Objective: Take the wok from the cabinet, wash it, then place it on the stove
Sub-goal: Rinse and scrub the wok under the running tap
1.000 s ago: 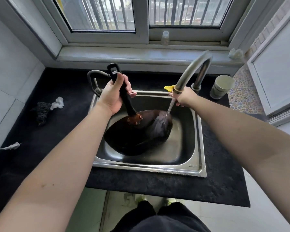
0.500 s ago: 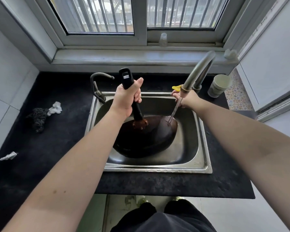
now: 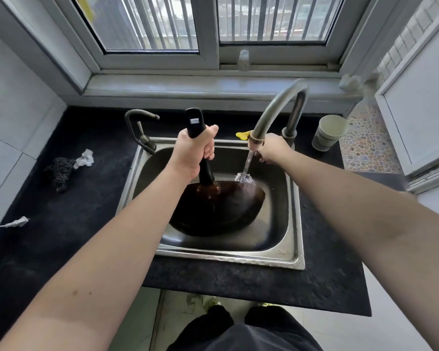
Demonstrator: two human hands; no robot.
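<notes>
A dark wok (image 3: pixel 221 211) stands tilted in the steel sink (image 3: pixel 226 257), its black handle (image 3: pixel 195 122) pointing up and away from me. My left hand (image 3: pixel 193 153) grips that handle near its middle. My right hand (image 3: pixel 271 148) curls around the outlet end of the curved faucet (image 3: pixel 276 105). A stream of water (image 3: pixel 247 163) runs from the outlet and splashes on the wok's far rim. My left forearm hides the wok's left edge.
A small second tap (image 3: pixel 137 122) stands at the sink's back left corner. A cup (image 3: pixel 330 133) sits on the black counter at back right, a dark scrubber (image 3: pixel 60 171) with a white scrap at left. A yellow piece (image 3: pixel 242 135) lies behind the sink.
The wok has shifted right in the sink and its handle stands more upright. The water now strikes the wok's far rim instead of its bowl. Both hands keep their holds.
</notes>
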